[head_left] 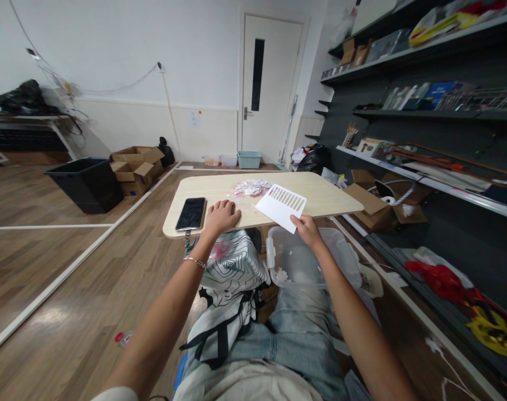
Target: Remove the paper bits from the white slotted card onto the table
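My right hand (304, 227) grips the lower right corner of a white card with a row of slots (282, 207), thumb on top. The card tilts over the near edge of a pale wooden table (320, 192). My left hand (222, 216) rests palm down at the table's near edge, fingers spread and holding nothing. Left of it lies a dark-screened phone (191, 214) with a strap hanging off the edge. A heap of small white paper pieces (253, 187) sits near the table's middle, just beyond the card, with pinkish smears around it.
A clear plastic bin (295, 262) with a few white scraps stands below the table's right side. A patterned cloth bag (232, 264) is at its left. Dark shelves (424, 111) line the right wall. A black bin (86, 181) and cardboard boxes (136, 170) stand left.
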A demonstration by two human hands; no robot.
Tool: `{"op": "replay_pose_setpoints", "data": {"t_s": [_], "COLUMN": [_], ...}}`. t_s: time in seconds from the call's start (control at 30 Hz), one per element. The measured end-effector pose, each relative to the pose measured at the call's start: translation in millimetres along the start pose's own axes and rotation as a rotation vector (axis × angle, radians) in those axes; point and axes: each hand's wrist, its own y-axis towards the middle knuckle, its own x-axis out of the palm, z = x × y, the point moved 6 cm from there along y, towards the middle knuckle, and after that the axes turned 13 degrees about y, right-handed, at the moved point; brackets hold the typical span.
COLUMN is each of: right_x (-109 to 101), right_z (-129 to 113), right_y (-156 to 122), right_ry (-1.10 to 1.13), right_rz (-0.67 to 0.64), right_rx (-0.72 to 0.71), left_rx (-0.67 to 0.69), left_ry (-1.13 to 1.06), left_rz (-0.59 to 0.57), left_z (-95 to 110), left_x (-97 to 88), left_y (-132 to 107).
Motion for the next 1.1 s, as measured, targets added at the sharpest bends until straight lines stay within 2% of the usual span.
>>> {"op": "replay_pose_setpoints", "data": {"t_s": [0.17,0.33,0.47,0.63,0.7,0.77,0.9,1.1], "right_x": [6.1,22.4,50.0,96.7,105.7,105.1,88.0,63.8], "right_z": [-14.2,-29.4,-39.8,-53.3,-54.1,-51.1,-42.5,-29.9], "right_y": [-9.5,-22.3,-39.0,-69.8,-74.6,-70.6,-46.3,-15.9], "right_ry": [-0.198,-0.415,-0.583,-0.682,-0.693,-0.689,-0.642,-0.424], "right_rz": [0.023,0.02,0.002,-0.133,-0.163,-0.15,-0.083,-0.121], "right_rx": [-0.088,-0.154,-0.191,-0.286,-0.292,-0.261,-0.198,-0.132], "left_rx": [0.003,0.012,0.004,-0.004,-0.002,-0.002,-0.003,-0.003], "left_ry": [0.004,0.013,0.016,0.017,0.018,0.015,0.008,0.011], "left_rz": [0.003,0.007,0.009,0.014,0.012,0.006,-0.001,0.017], "left_z": [0.5,0.7,0.9,0.7,0.3,0.0,0.3,2.8], "left_x": [-1.0,-1.7,-2.3,-3.6,-3.3,-2.3,-0.8,-4.6], "left_y": [-1.1,-2.2,-3.5,-5.2,-4.4,-2.8,-1.4,-4.3]}}
